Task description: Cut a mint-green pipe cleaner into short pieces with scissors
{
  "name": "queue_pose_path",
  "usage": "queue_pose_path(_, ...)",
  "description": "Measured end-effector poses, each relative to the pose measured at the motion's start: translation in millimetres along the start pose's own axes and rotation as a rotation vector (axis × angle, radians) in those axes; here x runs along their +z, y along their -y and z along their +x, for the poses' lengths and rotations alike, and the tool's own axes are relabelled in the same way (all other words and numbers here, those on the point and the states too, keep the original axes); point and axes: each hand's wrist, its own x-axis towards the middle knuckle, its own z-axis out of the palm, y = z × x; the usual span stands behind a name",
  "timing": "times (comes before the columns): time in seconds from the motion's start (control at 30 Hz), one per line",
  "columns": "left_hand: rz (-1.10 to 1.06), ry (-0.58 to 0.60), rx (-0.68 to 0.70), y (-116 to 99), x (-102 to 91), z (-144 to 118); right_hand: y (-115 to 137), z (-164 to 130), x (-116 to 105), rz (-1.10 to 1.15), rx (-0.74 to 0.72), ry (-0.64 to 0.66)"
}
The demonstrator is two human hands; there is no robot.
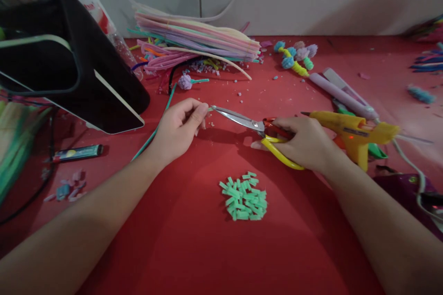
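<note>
— Left hand (178,125)?
— Fingertips pinched narrow at the tips of the scissors (254,131), perhaps on a tiny piece, too small to tell; green pipe cleaner (152,134) running under the palm.
— Right hand (304,143)?
— Wrapped through the yellow and red handles, blades nearly shut.
— Cut pieces?
— Green pile (244,196) on the red tablecloth (194,249), between the forearms.
— Writing?
— Red print on the plastic bottle (98,11), unreadable. Yellow glue gun (353,133) just beside the right hand.

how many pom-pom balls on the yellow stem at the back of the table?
5 show on the pom-pom stem, beyond the scissors in the right hand: blue far left, blue beside it, pink on top, lilac at right, green lower right. Others may be hidden behind.
</note>
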Motion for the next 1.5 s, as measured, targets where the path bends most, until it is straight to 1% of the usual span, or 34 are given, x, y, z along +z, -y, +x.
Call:
queue_pose_path(0.33, -0.016, 0.003, -0.016, 1.0, 0.2, -0.6, 2.4, 0.2, -0.7, 0.002, 0.039, 0.024)
queue_pose_path(0.43, -0.010, 0.006, -0.016, 0.6, 0.0, -0.4, 1.4, 0.7, 0.5, -0.014, 0.047, 0.009)
queue_pose_path(0.6, -0.005, 0.006, -0.007, 3.8, -0.3, -0.2, 2.1, 0.8, 0.2, -0.026, 0.034, -0.024)
queue_pose_path(0.77, -0.027, 0.002, -0.007, 5.2, 0.0, 0.2, 1.9, -1.4, -1.2, 0.025, 0.003, -0.033)
queue_pose_path(0.97, -0.024, -0.002, -0.006, 4.4, 0.0, -0.4, 1.2, -0.7, -0.6, -0.003, 0.021, 0.000)
queue_pose_path(1.5, -0.009, -0.012, -0.016, 0.7, 0.5, 0.6, 5.9, 1.6, -1.9, 0.001, 0.054, 0.018)
